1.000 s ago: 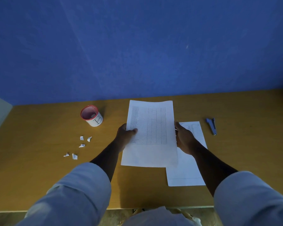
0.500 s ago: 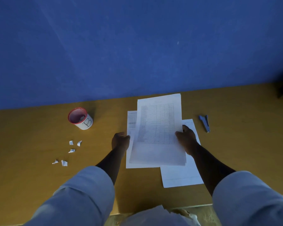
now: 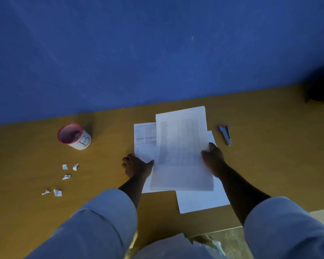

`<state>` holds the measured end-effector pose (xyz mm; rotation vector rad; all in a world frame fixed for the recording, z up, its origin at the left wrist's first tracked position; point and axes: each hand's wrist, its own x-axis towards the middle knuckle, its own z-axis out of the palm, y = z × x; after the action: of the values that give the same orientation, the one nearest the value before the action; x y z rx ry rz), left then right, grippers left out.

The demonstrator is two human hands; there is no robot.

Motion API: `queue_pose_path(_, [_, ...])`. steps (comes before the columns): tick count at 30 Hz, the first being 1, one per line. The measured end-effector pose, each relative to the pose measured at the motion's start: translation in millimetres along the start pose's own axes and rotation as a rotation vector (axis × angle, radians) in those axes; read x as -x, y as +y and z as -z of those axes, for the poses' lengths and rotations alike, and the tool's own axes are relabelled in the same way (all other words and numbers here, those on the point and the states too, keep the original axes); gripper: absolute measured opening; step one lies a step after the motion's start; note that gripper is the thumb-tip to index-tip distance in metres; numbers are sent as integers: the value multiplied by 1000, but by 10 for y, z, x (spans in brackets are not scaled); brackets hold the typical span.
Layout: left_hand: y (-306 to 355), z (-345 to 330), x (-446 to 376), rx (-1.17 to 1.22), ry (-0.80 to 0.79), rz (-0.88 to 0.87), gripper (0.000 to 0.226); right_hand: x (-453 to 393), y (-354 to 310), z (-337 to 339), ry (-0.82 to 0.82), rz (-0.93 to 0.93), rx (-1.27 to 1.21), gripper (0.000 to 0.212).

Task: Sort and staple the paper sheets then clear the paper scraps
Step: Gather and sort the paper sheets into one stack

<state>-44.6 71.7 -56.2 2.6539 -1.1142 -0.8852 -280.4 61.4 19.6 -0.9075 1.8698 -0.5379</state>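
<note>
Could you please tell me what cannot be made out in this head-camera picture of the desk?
- Printed table on the top sheet: too blurred to read.
- Sheet on the left and sheet on the right: mostly covered by the top sheet.
- Cup contents: dim, unclear.
- Dark object: cut off by the right edge.
- Right hand fingers: hidden behind the paper.

sheets (image 3: 181, 146) – matt white paper | table (image 3: 269, 156) – smooth wood-look | stapler (image 3: 225, 135) blue, material unclear
</note>
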Motion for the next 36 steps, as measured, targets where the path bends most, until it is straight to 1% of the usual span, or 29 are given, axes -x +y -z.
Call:
queue_pose_path(7, [77, -56, -3, -40, 18, 23, 104, -28, 54, 13, 41, -8, -11, 17])
queue_pose_path(12, [114, -37, -1, -104, -2, -39, 100, -32, 51, 7, 52, -17, -34, 19])
queue_pose_path(15, [115, -59, -20, 19, -49, -17, 101, -30, 32, -4, 46, -23, -36, 20])
queue_pose_path(17, [112, -41, -18, 105, -74, -12, 90, -26, 20, -5, 45, -26, -35, 21])
queue_pose_path(19, [93, 23, -10, 142, -68, -22, 66, -20, 16, -2, 40, -30, -28, 21])
queue_pose_path(21, [50, 115, -18, 138, -30, -68, 44, -20, 17, 3, 44, -34, -12, 20])
queue_pose_path(23, [-24, 209, -58, 93, 5, -149, 32, -19, 11, 7, 52, -35, 1, 19])
queue_pose_path(27, [-134, 424, -147, 87, 46, -261, 26, -24, 7, -14, 63, -37, 6, 21])
queue_pose_path(36, [-231, 840, -272, 169, 109, -342, 31, -16, -42, -109, 87, -42, 49, 38])
